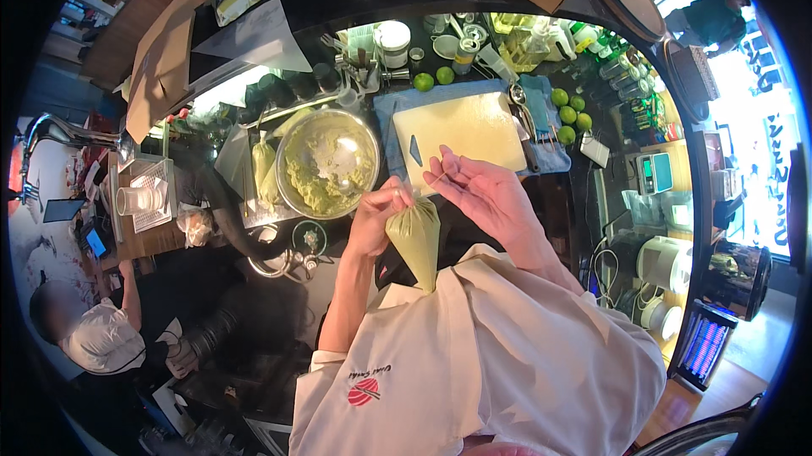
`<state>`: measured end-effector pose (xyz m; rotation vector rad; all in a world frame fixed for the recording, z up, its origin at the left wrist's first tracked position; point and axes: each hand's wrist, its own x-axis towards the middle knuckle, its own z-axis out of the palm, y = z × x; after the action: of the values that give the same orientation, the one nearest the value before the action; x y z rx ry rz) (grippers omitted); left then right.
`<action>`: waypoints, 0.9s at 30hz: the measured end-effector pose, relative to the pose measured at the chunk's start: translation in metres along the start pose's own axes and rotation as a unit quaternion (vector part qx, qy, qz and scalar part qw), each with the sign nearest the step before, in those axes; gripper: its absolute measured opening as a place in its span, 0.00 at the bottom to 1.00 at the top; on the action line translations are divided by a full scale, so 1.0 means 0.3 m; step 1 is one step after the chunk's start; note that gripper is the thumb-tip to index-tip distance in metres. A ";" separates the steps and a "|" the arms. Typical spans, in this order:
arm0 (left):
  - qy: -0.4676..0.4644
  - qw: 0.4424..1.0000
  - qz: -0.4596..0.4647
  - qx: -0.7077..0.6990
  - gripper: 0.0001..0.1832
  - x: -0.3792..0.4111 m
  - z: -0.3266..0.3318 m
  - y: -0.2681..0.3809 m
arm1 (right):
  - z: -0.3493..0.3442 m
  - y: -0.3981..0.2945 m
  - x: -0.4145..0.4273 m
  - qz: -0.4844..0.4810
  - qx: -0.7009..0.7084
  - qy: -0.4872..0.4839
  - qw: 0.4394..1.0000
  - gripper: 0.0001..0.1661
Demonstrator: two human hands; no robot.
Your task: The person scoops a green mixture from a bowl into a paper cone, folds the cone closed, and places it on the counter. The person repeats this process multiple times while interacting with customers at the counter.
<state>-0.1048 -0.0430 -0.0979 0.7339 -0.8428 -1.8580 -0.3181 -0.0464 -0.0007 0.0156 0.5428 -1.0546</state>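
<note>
My left hand (380, 208) grips the gathered top of a clear plastic piping bag (415, 240) filled with a pale green paste; the bag hangs tip down before my chest. Just right of the bag's top, my right hand (479, 186) is raised palm up, with a thin rubber band (447, 175) at its fingers. A steel mixing bowl (374, 139) with chunky green paste stands beyond my left hand. Left of the bowl lie more filled bags (263, 170). A cream cutting board (463, 126) rests on a blue towel (388, 107), in front of my right hand.
Limes (566, 115), a spoon and other utensils lie right of the board. Behind it stand a white tub (392, 43), a can (466, 53) and bottles. A digital scale (653, 173) is farther right. A faucet (82, 132) and a co-worker (95, 335) are at the left.
</note>
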 end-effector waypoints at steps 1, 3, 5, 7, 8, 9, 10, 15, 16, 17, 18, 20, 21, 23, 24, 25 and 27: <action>0.009 1.000 0.003 0.008 0.08 -0.002 0.017 0.020 | 0.002 -0.004 0.007 0.024 0.053 0.025 0.998 0.18; 0.032 0.999 -0.005 0.000 0.08 -0.004 0.021 0.028 | 0.015 0.021 0.011 -0.016 -0.037 0.001 0.999 0.19; 0.060 0.997 -0.027 -0.030 0.08 -0.007 0.011 0.026 | 0.025 0.058 0.002 -0.055 -0.126 -0.025 0.990 0.21; 0.065 0.996 -0.046 -0.033 0.08 -0.015 -0.011 0.014 | 0.004 0.080 0.000 -0.050 -0.229 -0.033 0.972 0.23; 0.069 0.996 -0.047 -0.029 0.07 -0.023 -0.014 0.008 | 0.004 0.086 -0.006 -0.044 -0.281 -0.018 0.959 0.23; 0.071 0.996 -0.050 -0.026 0.07 -0.027 -0.007 0.007 | 0.003 0.087 -0.009 -0.041 -0.332 -0.001 0.943 0.24; 0.071 0.996 -0.047 -0.017 0.07 -0.031 0.002 0.008 | -0.010 0.089 -0.005 -0.066 -0.346 -0.012 0.936 0.22; 0.136 0.983 -0.117 0.030 0.06 -0.015 0.055 -0.003 | -0.026 0.073 0.025 -0.216 -0.637 -0.032 0.739 0.12; 0.150 0.981 -0.117 0.022 0.06 -0.004 0.073 -0.002 | -0.035 0.061 0.035 -0.251 -0.675 -0.043 0.693 0.12; 0.160 0.979 -0.122 0.014 0.05 -0.007 0.086 -0.005 | -0.040 0.051 0.046 -0.247 -0.714 -0.045 0.653 0.14; 0.179 0.977 -0.116 0.002 0.04 0.000 0.091 -0.023 | -0.044 0.037 0.061 -0.309 -0.759 -0.077 0.569 0.15; 0.208 0.974 -0.092 0.014 0.03 -0.005 0.081 -0.056 | -0.070 0.015 0.078 -0.321 -0.755 -0.125 0.557 0.16; 0.216 0.973 -0.071 0.024 0.05 -0.001 0.068 -0.076 | -0.061 -0.010 0.077 -0.345 -0.783 -0.204 0.476 0.14; 0.235 0.967 -0.099 -0.004 0.10 0.007 0.042 -0.105 | -0.077 -0.007 0.093 -0.407 -0.742 -0.252 0.469 0.11; 0.230 0.969 -0.093 -0.002 0.11 0.009 0.054 -0.102 | -0.072 -0.017 0.087 -0.394 -0.758 -0.261 0.450 0.12; 0.223 0.971 -0.087 0.000 0.12 0.013 0.067 -0.100 | -0.071 -0.029 0.078 -0.380 -0.774 -0.269 0.429 0.13; 0.204 0.974 -0.099 0.013 0.12 0.011 0.039 -0.124 | -0.111 -0.012 0.097 -0.364 -0.755 -0.243 0.488 0.16</action>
<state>-0.1338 -0.0310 -0.1212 1.2037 -0.5430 -1.7779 -0.3241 -0.0632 -0.0412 -2.2288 0.8036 -0.9410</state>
